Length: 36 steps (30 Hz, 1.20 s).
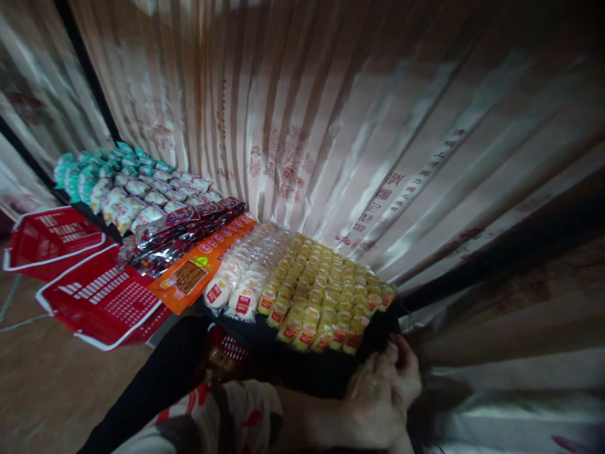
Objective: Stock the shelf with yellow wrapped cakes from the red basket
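My left hand (371, 394) and my right hand (406, 369) are close together at the right corner of the black-covered table (326, 372). The left hand overlaps part of the right one. Their fingers look curled and pressed together, and I cannot make out what, if anything, is in them. Nearest to them are rows of yellow-wrapped snack packs (321, 296). Left of these lie white round packaged snacks (241, 277) in clear wrappers, then an orange snack bag (189, 271) showing brown sticks.
Dark shiny snack bags (184, 233) and rows of white and teal snack packets (137, 189) cover the table's left part. Two red shopping baskets (104, 290) with white handles stand by the left front edge. A pleated printed curtain (293, 126) hangs behind.
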Available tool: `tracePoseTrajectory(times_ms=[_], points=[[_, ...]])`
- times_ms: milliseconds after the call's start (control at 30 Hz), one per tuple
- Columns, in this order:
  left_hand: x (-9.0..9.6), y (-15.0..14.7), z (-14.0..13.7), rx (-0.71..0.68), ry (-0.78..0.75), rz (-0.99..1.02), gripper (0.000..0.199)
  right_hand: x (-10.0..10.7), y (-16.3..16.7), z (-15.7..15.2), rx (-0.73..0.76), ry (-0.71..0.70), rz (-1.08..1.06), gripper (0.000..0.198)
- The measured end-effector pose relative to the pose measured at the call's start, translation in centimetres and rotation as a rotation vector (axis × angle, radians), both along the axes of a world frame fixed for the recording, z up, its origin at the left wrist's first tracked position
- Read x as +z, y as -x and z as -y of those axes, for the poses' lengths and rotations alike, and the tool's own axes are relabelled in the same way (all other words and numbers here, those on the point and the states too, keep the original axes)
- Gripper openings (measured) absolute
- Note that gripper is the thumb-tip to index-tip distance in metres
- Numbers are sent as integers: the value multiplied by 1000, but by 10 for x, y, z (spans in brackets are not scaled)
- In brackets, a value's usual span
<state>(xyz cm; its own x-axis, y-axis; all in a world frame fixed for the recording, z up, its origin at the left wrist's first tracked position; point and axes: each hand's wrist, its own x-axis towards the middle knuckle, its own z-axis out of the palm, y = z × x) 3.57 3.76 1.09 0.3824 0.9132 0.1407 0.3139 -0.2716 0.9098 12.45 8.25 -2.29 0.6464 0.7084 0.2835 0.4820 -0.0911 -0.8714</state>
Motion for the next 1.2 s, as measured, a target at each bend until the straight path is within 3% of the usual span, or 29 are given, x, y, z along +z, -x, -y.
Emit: tracePoseTrajectory(times_ms=[133,233,400,533,633,767,1200], points=[[26,90,27,73,-213,28,48,25,55,34,25,-128,-40,59],[30,154,29,161,-315,-30,47,31,97,56,115,-146,-54,54],[1,247,20,492,-385,-221,44,20,159,79,400,-107,90,38],[-19,301,19,648,-348,-288,41,11,210,83,655,-77,247,31],[-26,322,13,717,-274,-293,45,6,244,79,777,-57,359,33],[-34,328,5,724,-198,-286,47,0,274,70,822,-35,487,38],[-41,336,0,680,-148,-242,52,-17,295,65,661,33,614,45]])
